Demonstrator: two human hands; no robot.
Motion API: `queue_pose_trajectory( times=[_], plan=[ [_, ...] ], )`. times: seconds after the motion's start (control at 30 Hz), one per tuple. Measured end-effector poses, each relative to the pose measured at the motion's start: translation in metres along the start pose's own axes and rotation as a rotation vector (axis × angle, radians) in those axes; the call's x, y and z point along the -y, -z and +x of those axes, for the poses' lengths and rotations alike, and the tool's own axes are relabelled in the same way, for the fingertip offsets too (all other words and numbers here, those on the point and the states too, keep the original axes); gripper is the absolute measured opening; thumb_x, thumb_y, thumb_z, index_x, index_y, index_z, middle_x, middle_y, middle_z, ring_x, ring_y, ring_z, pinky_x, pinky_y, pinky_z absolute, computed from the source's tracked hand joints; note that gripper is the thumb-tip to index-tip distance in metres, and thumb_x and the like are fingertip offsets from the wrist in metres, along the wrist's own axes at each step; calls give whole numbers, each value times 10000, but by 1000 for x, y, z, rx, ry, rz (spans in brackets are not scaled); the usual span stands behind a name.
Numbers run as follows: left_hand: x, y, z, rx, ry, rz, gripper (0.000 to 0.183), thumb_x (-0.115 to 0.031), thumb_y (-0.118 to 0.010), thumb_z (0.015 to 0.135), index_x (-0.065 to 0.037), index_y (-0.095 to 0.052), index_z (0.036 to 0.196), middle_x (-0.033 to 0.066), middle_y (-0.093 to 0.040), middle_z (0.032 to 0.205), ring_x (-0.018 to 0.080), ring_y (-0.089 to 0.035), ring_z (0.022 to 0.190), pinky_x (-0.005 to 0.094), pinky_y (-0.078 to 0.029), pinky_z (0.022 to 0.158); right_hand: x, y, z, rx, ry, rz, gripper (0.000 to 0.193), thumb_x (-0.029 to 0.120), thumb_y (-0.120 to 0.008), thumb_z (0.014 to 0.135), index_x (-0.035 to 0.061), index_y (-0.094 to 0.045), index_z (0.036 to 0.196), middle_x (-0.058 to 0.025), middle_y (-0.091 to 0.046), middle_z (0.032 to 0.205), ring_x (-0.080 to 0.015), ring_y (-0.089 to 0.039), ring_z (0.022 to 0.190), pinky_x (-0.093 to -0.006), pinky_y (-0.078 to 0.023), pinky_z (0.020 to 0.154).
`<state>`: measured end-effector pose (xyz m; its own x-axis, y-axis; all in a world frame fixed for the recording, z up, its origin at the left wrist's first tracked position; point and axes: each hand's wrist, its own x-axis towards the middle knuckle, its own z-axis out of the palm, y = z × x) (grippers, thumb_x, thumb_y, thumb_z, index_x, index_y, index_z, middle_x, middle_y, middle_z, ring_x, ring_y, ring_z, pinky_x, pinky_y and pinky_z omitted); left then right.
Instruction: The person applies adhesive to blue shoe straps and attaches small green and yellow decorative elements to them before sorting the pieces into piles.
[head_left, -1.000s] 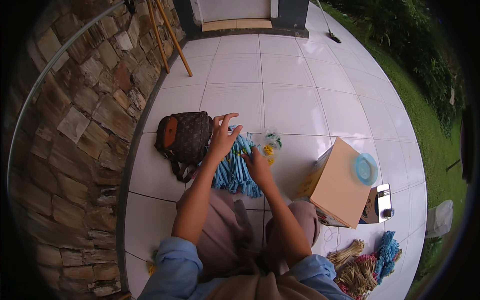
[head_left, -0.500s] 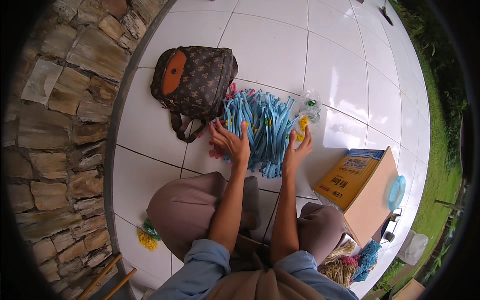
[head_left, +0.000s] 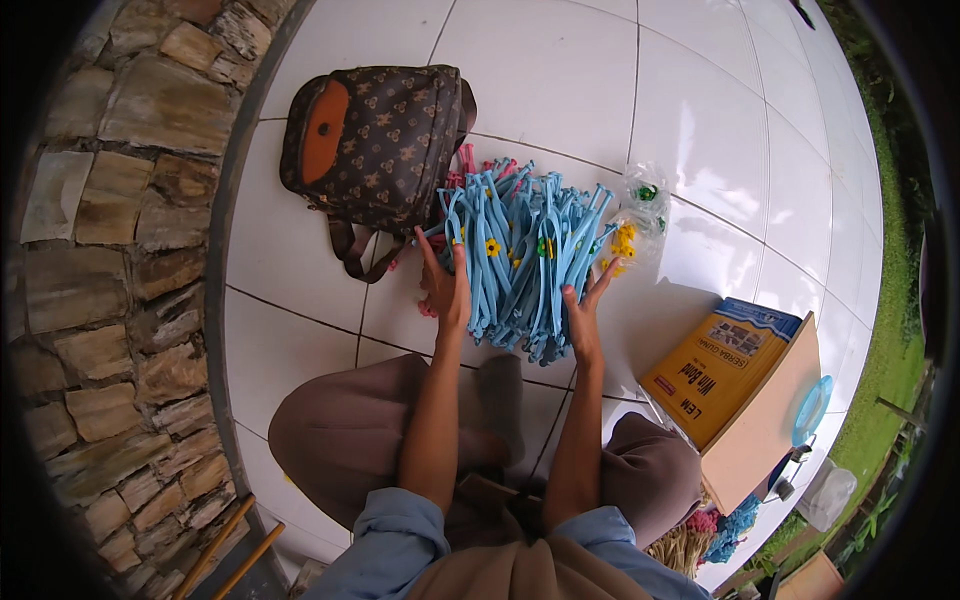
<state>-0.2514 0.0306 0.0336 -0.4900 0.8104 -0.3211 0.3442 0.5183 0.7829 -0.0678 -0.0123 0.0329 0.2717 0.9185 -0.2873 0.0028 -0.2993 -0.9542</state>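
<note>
A heaped bundle of light blue soft plastic strips [head_left: 520, 275] with knobbed ends lies on the floor before me. Small yellow flower pieces [head_left: 492, 247] and a few green ones sit among the strips. At the bundle's left side is my left hand [head_left: 447, 288], open, fingers apart and pointing away from me. My right hand [head_left: 586, 312] is at the right side, likewise open, its thumb by the strips. Whether either hand presses on the bundle I cannot tell. Pink strips [head_left: 468, 160] show behind the blue ones, partly covered.
A brown patterned backpack [head_left: 385, 150] lies at the left, its strap near my left hand. Right of the bundle is a clear plastic bag [head_left: 650, 205] with yellow and green pieces. A cardboard box [head_left: 765, 410] stands by my right knee. A stone wall [head_left: 100, 280] borders the left.
Both hands have shifted to the bundle's sides, the left outward from over its edge. The view has moved slightly, and the small pieces by my left knee are now mostly hidden.
</note>
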Motion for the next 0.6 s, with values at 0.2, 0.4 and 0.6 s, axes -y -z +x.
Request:
queue_pose_trajectory(
  times=[0.2, 0.4, 0.6],
  plan=[
    [-30, -15, -10, 68, -112, -58, 863, -430, -660, 736, -137, -180, 1391, 227, -288, 1336, 386, -321, 1221, 436, -262, 1004, 13, -12, 11, -65, 93, -45, 1034, 482, -663, 713, 49, -21, 1398, -199, -51, 1443, -302, -48, 1340, -385, -62, 1078],
    [-53, -49, 24, 94, -186, -46, 890, -493, -663, 697, -153, -209, 1384, 223, -322, 1313, 376, -330, 1218, 501, -230, 995, 24, -15, 53, -119, 139, -67, 930, 375, -636, 777, 48, -28, 1400, -189, -52, 1447, -291, -59, 1341, -366, -68, 1076],
    [-81, -76, 77, 107, -287, -133, 825, -442, -647, 744, -91, -238, 1368, 193, -337, 1333, 322, -338, 1227, 410, -259, 1009, 32, -33, 119, -143, 187, -71, 946, 393, -641, 774, 33, -26, 1397, -251, -158, 1404, -329, -180, 1307, -367, -146, 1061]
  ],
)
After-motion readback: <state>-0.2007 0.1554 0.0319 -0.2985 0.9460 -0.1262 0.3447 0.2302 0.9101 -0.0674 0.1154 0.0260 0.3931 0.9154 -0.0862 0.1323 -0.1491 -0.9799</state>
